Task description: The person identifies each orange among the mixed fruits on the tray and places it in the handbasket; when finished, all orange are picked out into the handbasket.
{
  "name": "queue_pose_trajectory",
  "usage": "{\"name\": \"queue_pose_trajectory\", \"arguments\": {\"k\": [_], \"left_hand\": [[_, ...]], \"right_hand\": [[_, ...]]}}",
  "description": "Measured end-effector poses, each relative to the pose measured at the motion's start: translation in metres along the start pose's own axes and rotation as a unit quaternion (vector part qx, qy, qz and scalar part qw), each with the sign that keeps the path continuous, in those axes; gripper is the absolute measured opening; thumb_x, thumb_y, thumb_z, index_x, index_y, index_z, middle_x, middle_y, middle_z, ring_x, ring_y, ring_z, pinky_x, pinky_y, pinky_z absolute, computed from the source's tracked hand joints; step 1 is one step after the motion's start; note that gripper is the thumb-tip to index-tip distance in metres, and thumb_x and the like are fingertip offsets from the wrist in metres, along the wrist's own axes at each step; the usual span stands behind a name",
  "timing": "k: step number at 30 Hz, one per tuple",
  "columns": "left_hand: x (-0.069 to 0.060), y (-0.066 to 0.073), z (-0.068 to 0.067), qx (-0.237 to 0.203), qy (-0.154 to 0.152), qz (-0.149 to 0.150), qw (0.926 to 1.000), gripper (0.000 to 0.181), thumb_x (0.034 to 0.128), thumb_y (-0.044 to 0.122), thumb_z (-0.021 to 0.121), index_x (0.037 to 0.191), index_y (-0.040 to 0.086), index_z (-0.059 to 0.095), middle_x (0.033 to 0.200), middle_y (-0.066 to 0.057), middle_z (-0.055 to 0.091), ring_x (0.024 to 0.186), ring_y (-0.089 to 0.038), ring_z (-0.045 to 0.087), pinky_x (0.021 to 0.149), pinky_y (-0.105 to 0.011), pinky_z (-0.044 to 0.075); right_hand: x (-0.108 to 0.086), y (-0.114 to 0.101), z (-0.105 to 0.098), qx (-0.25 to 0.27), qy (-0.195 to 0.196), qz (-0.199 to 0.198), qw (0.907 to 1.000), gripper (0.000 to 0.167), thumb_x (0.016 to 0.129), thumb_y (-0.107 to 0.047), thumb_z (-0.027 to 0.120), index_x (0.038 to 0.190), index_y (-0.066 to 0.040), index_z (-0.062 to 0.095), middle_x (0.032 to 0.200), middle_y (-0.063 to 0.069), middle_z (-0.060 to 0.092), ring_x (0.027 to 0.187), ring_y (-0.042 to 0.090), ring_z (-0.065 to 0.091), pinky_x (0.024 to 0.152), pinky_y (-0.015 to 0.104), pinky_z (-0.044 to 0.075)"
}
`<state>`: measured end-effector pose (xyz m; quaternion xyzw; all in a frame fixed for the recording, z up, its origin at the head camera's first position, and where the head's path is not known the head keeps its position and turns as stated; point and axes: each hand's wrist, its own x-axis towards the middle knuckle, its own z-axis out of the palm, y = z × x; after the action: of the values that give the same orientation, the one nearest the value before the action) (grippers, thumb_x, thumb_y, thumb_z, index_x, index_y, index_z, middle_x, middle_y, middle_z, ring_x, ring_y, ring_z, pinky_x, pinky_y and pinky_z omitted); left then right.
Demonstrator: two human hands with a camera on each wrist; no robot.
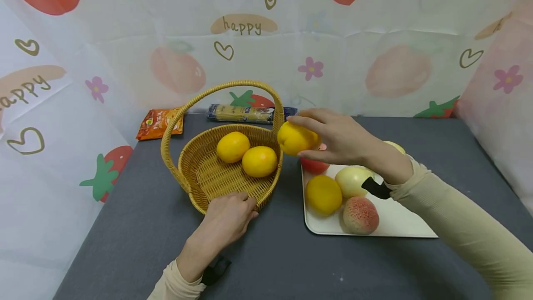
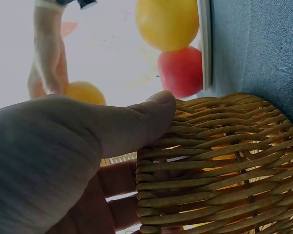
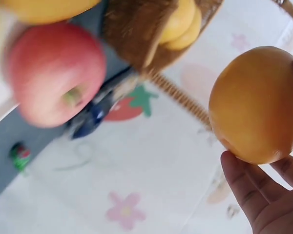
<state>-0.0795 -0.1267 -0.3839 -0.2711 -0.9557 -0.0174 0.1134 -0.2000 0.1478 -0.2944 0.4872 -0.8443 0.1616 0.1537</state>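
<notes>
Near the wicker basket (image 1: 210,179), the right hand (image 1: 343,139) grips a yellow fruit (image 1: 294,139). The left hand (image 1: 231,216) pinches the basket's rim (image 2: 145,200).

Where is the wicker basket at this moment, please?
In the head view, the wicker basket stands left of the white tray, the left hand gripping its near rim and an orange packet behind its left side.

Handle (image 1: 278,110) is just beside my R hand (image 1: 339,137) & held fruit (image 1: 295,139). In the basket (image 1: 204,179) I've room at L; 2 yellow fruits (image 1: 259,161) crowd back-R. My L hand (image 1: 230,216) blocks part of its near side. Bare tabletop (image 1: 288,200) strip btwn basket & tray (image 1: 404,221).
</notes>
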Motion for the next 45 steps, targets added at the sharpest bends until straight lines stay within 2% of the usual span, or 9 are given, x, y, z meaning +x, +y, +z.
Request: {"name": "queue_pose_trajectory", "arguments": {"k": [5,11,16,21,27,35,41,45], "left_hand": [[0.000,0.000,0.000,-0.001,-0.008,0.001,1.0000,0.019,0.0841,0.029,0.076,0.075,0.018,0.063,0.067,0.002,0.054,0.059,-0.015,0.056,0.047,-0.029,0.044],[0.000,-0.001,-0.001,0.004,-0.011,0.003,0.9999,0.019,0.0848,0.029,0.076,0.075,0.017,0.064,0.071,0.002,0.058,0.059,-0.014,0.056,0.047,-0.029,0.045],[-0.001,-0.002,0.000,0.007,-0.011,0.003,0.9999,0.017,0.0842,0.029,0.076,0.077,0.017,0.066,0.072,0.002,0.061,0.062,-0.015,0.059,0.050,-0.030,0.047],[-0.001,-0.001,0.000,0.010,-0.004,0.002,0.9999,0.017,0.0830,0.028,0.077,0.078,0.016,0.067,0.073,0.001,0.062,0.063,-0.015,0.059,0.051,-0.030,0.049],[-0.001,0.000,0.000,0.019,-0.002,-0.004,0.9998,0.020,0.0822,0.029,0.078,0.075,0.016,0.066,0.067,0.002,0.057,0.060,-0.016,0.056,0.052,-0.030,0.049],[0.000,0.001,0.001,0.027,0.008,0.000,0.9996,0.021,0.0811,0.030,0.079,0.075,0.015,0.065,0.068,0.002,0.058,0.060,-0.016,0.056,0.054,-0.030,0.050],[0.000,0.001,0.002,0.025,0.017,0.006,0.9995,0.020,0.0803,0.029,0.080,0.076,0.015,0.066,0.071,0.002,0.060,0.063,-0.015,0.058,0.056,-0.030,0.051],[0.001,0.001,0.001,0.025,0.012,0.005,0.9996,0.020,0.0808,0.029,0.079,0.076,0.016,0.066,0.071,0.002,0.060,0.062,-0.014,0.058,0.056,-0.029,0.050]], "right_hand": [[0.031,-0.018,0.015,-0.004,-0.029,-0.020,0.9994,0.065,0.085,-0.041,0.073,0.140,-0.015,0.050,0.136,0.012,0.055,0.118,0.030,0.058,0.094,0.047,0.052],[0.063,-0.032,0.040,0.012,-0.065,-0.033,0.9973,0.064,0.089,-0.045,0.068,0.143,-0.016,0.049,0.143,0.010,0.052,0.131,0.029,0.052,0.103,0.046,0.047],[0.082,-0.048,0.064,0.023,-0.102,-0.037,0.9938,0.064,0.091,-0.044,0.067,0.145,-0.018,0.047,0.146,0.008,0.051,0.131,0.028,0.052,0.106,0.042,0.045],[0.096,-0.068,0.087,0.000,-0.144,-0.053,0.9882,0.061,0.091,-0.043,0.066,0.145,-0.021,0.046,0.146,0.004,0.052,0.128,0.028,0.052,0.102,0.039,0.048],[0.108,-0.082,0.102,-0.033,-0.186,-0.082,0.9785,0.060,0.089,-0.045,0.068,0.142,-0.023,0.049,0.142,0.001,0.055,0.122,0.028,0.055,0.101,0.037,0.047],[0.119,-0.084,0.108,-0.019,-0.261,-0.056,0.9636,0.061,0.090,-0.041,0.068,0.145,-0.024,0.046,0.147,-0.002,0.051,0.122,0.026,0.054,0.100,0.035,0.048],[0.120,-0.082,0.112,-0.021,-0.290,-0.050,0.9556,0.057,0.093,-0.035,0.066,0.145,-0.022,0.046,0.146,0.000,0.052,0.123,0.027,0.055,0.104,0.035,0.045],[0.118,-0.080,0.114,-0.025,-0.300,-0.037,0.9530,0.045,0.098,-0.022,0.060,0.142,-0.020,0.051,0.141,0.002,0.056,0.123,0.025,0.056,0.107,0.036,0.044]]}}
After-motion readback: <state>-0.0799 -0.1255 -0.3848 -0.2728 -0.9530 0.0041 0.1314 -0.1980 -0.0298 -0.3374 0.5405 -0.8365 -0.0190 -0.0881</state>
